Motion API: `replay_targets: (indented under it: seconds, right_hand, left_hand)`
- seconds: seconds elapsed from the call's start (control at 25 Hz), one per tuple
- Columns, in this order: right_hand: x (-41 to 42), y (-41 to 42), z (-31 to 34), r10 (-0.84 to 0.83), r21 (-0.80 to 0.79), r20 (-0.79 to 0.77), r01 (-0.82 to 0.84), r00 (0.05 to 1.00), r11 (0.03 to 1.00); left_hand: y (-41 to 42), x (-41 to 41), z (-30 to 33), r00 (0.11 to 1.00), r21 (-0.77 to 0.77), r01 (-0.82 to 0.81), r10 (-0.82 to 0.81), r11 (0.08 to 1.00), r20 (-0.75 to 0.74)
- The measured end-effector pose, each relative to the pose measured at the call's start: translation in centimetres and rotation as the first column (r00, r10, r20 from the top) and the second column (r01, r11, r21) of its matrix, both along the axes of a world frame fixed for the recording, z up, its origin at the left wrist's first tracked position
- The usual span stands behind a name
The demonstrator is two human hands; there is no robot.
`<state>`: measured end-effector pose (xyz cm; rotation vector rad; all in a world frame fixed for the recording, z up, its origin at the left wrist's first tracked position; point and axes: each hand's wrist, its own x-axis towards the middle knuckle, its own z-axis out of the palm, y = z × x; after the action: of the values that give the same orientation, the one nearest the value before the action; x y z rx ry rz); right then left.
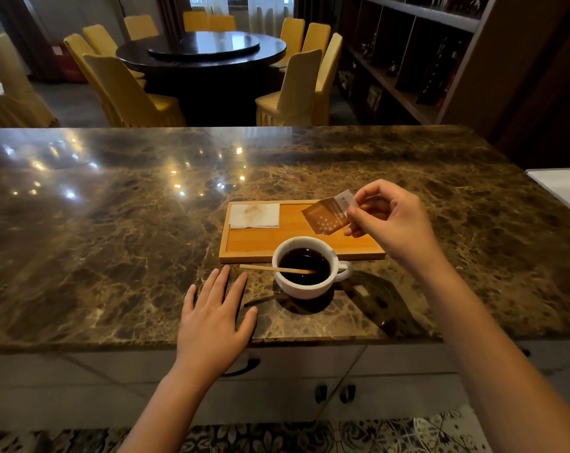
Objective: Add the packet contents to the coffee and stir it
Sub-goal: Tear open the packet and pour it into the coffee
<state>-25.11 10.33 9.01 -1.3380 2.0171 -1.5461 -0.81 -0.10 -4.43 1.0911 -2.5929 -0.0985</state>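
Observation:
A white cup of black coffee (304, 268) stands on the marble counter, just in front of a wooden tray (254, 241). A wooden stir stick (264, 268) rests across the cup's left rim with its tip in the coffee. My right hand (391, 217) pinches a brown packet (327, 215) by its pale upper corner, holding it tilted in the air above the tray, behind and a little right of the cup. My left hand (216, 317) lies flat on the counter left of the cup, fingers spread, holding nothing.
A stained white napkin (254, 216) lies on the tray's left end. The counter's front edge (113, 343) runs just under my left palm. A white surface (561, 188) sits at the far right. Beyond the counter are yellow chairs (296, 89) and a round dark table (201, 50).

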Motion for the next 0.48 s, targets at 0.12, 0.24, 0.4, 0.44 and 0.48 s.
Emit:
replay_targets:
  seconds: [0.12, 0.24, 0.4, 0.44, 0.48]
  right_hand:
    - [0.3, -0.1, -0.1, 0.014, 0.013, -0.104, -0.013, 0.994, 1.0]
    - [0.4, -0.1, -0.2, 0.046, 0.002, -0.199, -0.046, 0.979, 0.999]
    - [0.4, -0.1, -0.8, 0.046, -0.035, -0.125, -0.051, 0.991, 0.998]
    - [0.4, -0.1, -1.0, 0.038, -0.056, -0.051, -0.041, 0.998, 0.998]
    - [0.5, -0.1, -1.3, 0.028, -0.081, 0.025, -0.026, 0.999, 0.996]
  left_hand:
    - [0.0, 0.0, -0.1, 1.0, 0.001, -0.002, 0.002, 1.0, 0.001]
    - [0.0, 0.0, -0.1, 1.0, -0.005, -0.003, 0.003, 1.0, -0.004]
    - [0.0, 0.0, 0.0, 1.0, -0.016, -0.004, 0.003, 1.0, -0.004]
    - [0.1, 0.0, 0.0, 1.0, -0.017, -0.005, 0.005, 1.0, -0.002]
    - [0.1, 0.0, -0.1, 1.0, -0.016, -0.006, 0.006, 1.0, -0.002]
